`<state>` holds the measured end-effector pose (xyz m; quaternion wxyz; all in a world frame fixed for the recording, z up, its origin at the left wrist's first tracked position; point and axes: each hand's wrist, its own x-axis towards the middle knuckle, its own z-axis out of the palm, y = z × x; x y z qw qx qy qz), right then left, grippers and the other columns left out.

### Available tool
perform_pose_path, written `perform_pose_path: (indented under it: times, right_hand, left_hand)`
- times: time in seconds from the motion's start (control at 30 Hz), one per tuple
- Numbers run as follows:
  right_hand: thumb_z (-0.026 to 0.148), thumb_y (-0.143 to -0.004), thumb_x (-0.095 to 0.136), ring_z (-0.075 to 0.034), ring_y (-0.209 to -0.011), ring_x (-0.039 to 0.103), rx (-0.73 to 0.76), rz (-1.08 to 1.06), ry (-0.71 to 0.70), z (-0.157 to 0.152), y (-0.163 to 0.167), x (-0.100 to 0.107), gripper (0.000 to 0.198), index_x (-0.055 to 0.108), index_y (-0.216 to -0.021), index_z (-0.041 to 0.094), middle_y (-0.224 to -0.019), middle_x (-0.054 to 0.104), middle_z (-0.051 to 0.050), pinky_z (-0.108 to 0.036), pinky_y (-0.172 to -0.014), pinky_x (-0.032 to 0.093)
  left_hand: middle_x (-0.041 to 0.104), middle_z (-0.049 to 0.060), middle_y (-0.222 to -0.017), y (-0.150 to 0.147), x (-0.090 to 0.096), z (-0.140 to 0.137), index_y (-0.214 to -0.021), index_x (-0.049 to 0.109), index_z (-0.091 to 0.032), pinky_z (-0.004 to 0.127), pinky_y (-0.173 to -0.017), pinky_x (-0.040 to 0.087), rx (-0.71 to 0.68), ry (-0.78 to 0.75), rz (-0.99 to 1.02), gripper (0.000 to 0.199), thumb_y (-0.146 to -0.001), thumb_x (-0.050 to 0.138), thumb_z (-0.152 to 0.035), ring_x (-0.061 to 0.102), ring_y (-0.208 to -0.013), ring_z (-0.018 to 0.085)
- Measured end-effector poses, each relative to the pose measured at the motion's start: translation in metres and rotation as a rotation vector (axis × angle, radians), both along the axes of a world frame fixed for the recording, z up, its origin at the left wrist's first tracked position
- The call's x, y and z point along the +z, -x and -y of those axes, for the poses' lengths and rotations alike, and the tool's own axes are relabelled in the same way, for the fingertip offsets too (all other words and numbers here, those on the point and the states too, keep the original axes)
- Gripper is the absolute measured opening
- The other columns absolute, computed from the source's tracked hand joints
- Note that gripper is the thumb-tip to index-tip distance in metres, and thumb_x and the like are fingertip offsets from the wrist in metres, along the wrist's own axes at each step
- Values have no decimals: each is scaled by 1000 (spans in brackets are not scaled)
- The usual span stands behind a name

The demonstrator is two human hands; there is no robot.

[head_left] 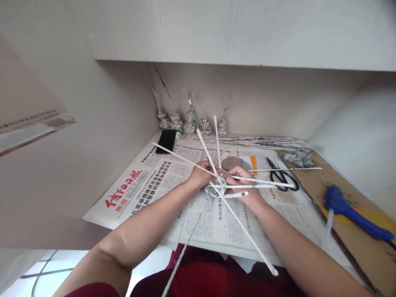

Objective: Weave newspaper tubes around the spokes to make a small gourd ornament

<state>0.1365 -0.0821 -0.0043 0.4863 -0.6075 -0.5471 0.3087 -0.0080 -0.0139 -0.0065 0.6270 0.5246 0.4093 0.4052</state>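
Observation:
Between my two hands sits a small round weaving of rolled newspaper tubes [213,189], with several long paper tubes sticking out of it in all directions. My left hand [202,174] has its fingers closed on the weaving's far left side, partly behind the tubes. On the far right side my right hand [243,181] pinches at the weaving; tubes cross in front of its fingers. One long tube [247,227] points toward me, and another slants up and away. The newspaper sheets [145,198] lie under the work.
Finished gourd-shaped paper weavings [189,123] stand along the back wall. A black phone [166,141] lies at the back left. Loose paper tubes [247,142] lie at the back. To the right are black scissors [281,177], a grey cloth [299,158], and a blue glue gun [349,212] on cardboard [337,243].

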Motion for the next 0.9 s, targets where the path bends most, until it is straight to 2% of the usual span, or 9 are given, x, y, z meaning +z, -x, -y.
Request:
perform_pose_path:
  times: [0.13,0.33,0.5,0.67,0.9]
  right_hand:
    - [37,-75,63,-16,-55,60,-7,-6,66,3,1,6,17,58,-72,21,-64,65,-1,-25,-49,44]
    - [40,-75,64,-16,-48,62,-15,-134,203,1,-2,2,18,58,-77,23,-60,66,0,-26,-43,49]
    - [40,-73,67,-16,-46,62,-17,-175,208,-4,-4,-7,20,58,-76,22,-58,65,1,-26,-42,50]
    - [40,-66,70,-15,-42,59,-59,-265,171,-7,-3,-18,25,54,-72,22,-54,61,3,-28,-39,51]
    - [39,-66,71,-13,-40,55,-47,-219,173,-6,-3,-14,24,57,-72,21,-53,61,3,-23,-36,45]
  left_hand:
    - [58,-4,-58,-3,0,0,-68,58,-14,21,-55,42,7,-4,71,34,-51,83,-28,52,-52,8]
    - [56,-6,-60,-4,2,1,-71,54,-14,20,-55,41,-10,-32,122,37,-53,81,-33,50,-52,6]
    - [59,-4,-61,-1,3,1,-75,56,-14,20,-55,43,-84,-40,93,39,-54,82,-33,54,-53,7]
    - [66,0,-68,3,5,1,-80,63,-12,22,-60,49,-181,-9,68,47,-42,88,-25,61,-59,10]
    - [65,0,-61,5,-2,-4,-68,66,-10,20,-55,47,-150,-63,31,31,-46,85,-22,57,-54,9]
